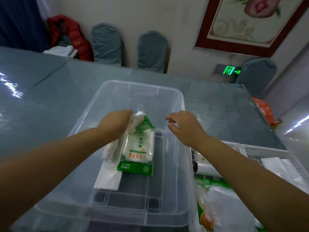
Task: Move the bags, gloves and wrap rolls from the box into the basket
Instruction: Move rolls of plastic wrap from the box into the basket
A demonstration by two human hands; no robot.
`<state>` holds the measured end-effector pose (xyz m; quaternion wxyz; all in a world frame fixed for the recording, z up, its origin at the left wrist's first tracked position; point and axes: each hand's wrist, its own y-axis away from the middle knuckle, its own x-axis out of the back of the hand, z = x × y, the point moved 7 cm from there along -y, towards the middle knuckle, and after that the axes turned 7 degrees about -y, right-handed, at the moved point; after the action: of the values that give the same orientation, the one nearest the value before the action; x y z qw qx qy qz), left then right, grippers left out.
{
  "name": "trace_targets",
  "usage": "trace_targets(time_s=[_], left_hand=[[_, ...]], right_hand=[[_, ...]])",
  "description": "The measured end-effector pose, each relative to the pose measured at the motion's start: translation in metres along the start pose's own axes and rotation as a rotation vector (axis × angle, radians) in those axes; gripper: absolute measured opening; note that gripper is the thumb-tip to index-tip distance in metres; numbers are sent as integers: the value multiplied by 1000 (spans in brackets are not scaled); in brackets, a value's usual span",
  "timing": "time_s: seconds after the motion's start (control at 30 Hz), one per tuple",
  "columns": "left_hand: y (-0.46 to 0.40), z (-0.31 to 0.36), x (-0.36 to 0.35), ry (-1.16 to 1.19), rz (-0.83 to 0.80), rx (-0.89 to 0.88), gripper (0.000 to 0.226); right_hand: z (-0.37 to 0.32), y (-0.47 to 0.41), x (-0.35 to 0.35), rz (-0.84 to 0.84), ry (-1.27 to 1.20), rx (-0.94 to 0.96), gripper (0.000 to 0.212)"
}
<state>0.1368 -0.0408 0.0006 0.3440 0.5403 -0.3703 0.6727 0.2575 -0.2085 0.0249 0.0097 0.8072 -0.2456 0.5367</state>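
Around the glass-topped table (50,91)
Two grey-covered chairs (107,43) stood against the wall beside a red jacket (73,36); a framed picture (250,24) hung above a lit green exit sign (229,70).

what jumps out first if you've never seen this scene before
The clear plastic box fills the middle of the table, and the left hand grips green-and-white packets over it. The right hand hovers open above the box's right rim, with the white basket beside it.

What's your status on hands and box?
Left hand grips green-white plastic packets over clear plastic box. Right hand open, empty. Nothing blocking.
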Motion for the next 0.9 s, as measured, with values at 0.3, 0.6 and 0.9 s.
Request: trace_targets(time_s=[0.3, 0.6, 0.9], left_hand=[[-4, 47, 101, 1132, -105, 9, 22], [-9, 151, 124, 1067, -55, -56, 23], [17, 286, 57, 558, 327, -3, 77]], right_hand=[[-8, -7, 55, 223, -465, -106, 48], [38, 47, 123, 341, -603, -136, 17], [177, 130, 151, 238, -402, -345, 9]])
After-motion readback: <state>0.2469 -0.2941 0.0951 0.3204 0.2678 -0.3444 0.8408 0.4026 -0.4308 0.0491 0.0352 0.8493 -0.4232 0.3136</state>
